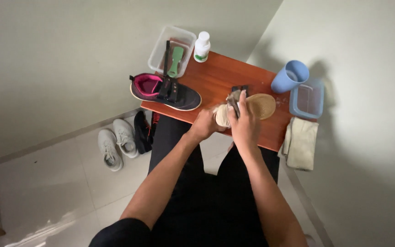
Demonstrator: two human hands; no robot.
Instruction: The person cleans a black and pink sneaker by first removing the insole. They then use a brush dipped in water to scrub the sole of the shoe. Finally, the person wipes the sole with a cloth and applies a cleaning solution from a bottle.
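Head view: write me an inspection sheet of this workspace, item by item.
Surface: small reddish wooden table, against the wall corner.
Job's things: tan shoe sole-up at the table's front edge; grey cloth pressed on it.
Clutter: dark shoe with pink lining; clear tub holding a green brush; white bottle; blue cup; blue-rimmed container; beige towel hanging off the edge.
Hands: left hand grips the shoe's end; right hand holds the cloth.
Cables: nothing seen.
Surroundings: pale sneakers on tiled floor.
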